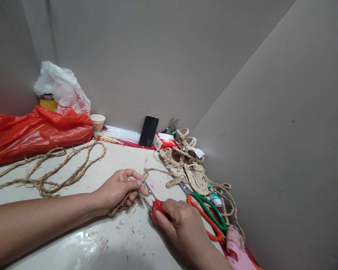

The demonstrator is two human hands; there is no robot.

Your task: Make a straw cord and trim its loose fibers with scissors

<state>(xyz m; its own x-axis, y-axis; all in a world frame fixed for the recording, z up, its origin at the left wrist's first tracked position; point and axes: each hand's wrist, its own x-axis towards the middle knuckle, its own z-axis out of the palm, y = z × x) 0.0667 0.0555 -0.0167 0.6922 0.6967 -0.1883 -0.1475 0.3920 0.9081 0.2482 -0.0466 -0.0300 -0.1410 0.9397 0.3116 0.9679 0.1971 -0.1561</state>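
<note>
My left hand (124,189) pinches a piece of braided straw rope (121,206), which hangs below its fingers. In my right hand (183,223) is a small pair of scissors (157,210) with red handles. Their blades point up and left, with the tips at my left fingertips. A thin strand of rope (159,170) runs from near those fingertips to the right. Beside my right hand lie larger scissors (205,212) with one green and one orange handle. Whether the small blades touch the rope is too fine to tell.
A rope pile (197,176) lies along the right wall. At the back are a red bag (42,131), a paper cup (97,123), white sticks (121,134), a phone (148,131), a red box (165,141) and pliers (171,126). Looped rope (73,170) lies left on the white table (87,240).
</note>
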